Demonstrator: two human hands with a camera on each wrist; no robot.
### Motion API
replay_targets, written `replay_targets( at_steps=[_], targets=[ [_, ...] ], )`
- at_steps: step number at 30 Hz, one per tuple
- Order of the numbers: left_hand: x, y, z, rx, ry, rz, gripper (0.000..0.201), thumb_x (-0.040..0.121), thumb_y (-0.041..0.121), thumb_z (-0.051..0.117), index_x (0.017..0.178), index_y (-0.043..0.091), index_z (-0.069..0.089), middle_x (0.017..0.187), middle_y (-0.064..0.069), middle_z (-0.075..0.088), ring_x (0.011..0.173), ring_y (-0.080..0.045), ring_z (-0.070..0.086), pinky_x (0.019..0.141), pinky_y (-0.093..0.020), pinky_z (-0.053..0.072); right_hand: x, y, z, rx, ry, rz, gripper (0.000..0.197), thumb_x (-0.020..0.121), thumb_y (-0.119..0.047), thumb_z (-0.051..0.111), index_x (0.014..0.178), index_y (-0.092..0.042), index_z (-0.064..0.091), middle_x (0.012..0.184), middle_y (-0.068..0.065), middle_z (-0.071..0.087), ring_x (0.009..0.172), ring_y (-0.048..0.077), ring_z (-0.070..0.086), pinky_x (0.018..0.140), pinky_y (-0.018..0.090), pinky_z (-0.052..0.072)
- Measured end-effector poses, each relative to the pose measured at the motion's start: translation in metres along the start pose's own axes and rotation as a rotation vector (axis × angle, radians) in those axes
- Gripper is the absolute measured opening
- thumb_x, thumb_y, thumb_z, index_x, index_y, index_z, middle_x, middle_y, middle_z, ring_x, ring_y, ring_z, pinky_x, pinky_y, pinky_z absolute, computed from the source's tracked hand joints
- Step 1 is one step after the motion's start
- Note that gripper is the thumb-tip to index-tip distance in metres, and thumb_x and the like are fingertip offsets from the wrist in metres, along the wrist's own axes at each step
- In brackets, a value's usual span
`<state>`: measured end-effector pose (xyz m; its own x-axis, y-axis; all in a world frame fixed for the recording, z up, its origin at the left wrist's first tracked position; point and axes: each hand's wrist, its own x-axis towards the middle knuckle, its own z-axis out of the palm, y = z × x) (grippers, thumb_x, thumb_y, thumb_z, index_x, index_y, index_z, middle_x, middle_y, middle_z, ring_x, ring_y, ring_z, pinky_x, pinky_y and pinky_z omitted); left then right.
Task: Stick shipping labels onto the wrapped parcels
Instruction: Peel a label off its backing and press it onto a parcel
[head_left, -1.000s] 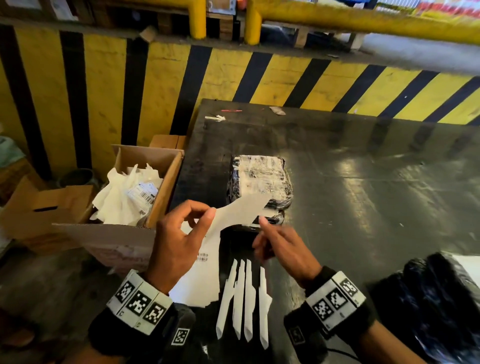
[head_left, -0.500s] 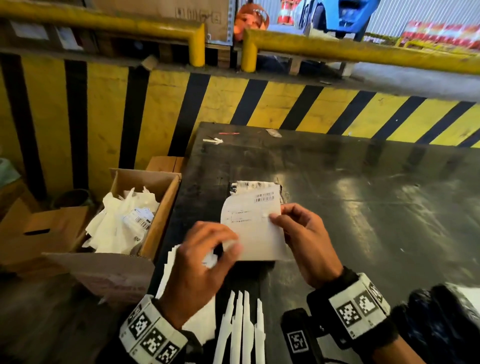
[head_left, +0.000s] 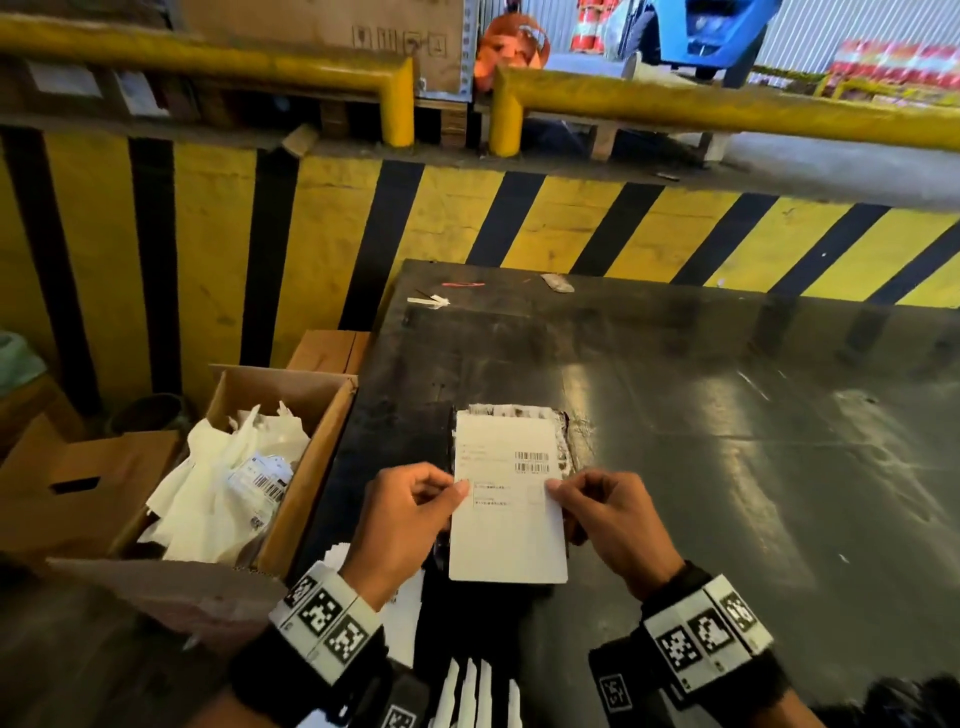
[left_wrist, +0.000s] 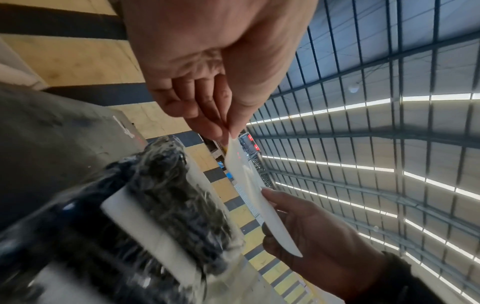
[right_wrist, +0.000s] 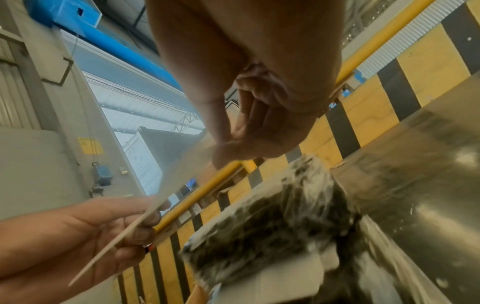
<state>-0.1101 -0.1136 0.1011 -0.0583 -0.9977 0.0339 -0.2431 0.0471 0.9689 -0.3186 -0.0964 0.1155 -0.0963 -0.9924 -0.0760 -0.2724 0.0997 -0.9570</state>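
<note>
A white shipping label (head_left: 506, 499) with barcodes hangs flat over a parcel (head_left: 511, 413) wrapped in black film, which lies on the dark metal table (head_left: 701, 426). My left hand (head_left: 410, 512) pinches the label's left edge and my right hand (head_left: 605, 512) pinches its right edge. In the left wrist view the label (left_wrist: 249, 185) stands edge-on above the parcel (left_wrist: 166, 193), apart from it. The right wrist view shows the label (right_wrist: 145, 218) thin and slanted beside the parcel (right_wrist: 272, 222). Most of the parcel is hidden under the label in the head view.
An open cardboard box (head_left: 306, 467) full of white backing paper stands left of the table. Several white paper strips (head_left: 478, 691) lie at the near edge. Another black-wrapped parcel (head_left: 904, 701) sits at the near right. A yellow-and-black striped barrier (head_left: 571, 223) backs the table.
The label was peeled from its backing sheet, which my left hand let go of. Both hands now hold the label flat by its side edges over the parcel.
</note>
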Motion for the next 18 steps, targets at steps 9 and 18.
replay_targets(
  at_steps=[9,18],
  targets=[
    [0.082,0.001,0.027,0.279,-0.008,-0.093,0.015,0.078,0.018,0.073,0.063,0.016,0.069,0.073,-0.004,0.073,0.067,-0.015,0.069,0.063,-0.037,0.059,0.08,0.001,-0.019,-0.175,0.0,0.085,0.024,0.086,-0.011,0.063,0.065,-0.001,0.063,0.054,0.0,0.059,0.033,0.003,0.049,0.034,0.013,0.034],
    [0.085,0.008,0.033,0.452,-0.02,-0.129,0.022,0.078,0.016,0.072,0.065,-0.001,0.07,0.066,-0.014,0.07,0.065,-0.025,0.067,0.062,-0.036,0.055,0.088,0.017,-0.015,-0.321,-0.016,0.147,0.032,0.082,-0.017,0.069,0.052,-0.013,0.058,0.037,-0.007,0.053,0.03,0.0,0.045,0.034,0.011,0.032]
  ],
)
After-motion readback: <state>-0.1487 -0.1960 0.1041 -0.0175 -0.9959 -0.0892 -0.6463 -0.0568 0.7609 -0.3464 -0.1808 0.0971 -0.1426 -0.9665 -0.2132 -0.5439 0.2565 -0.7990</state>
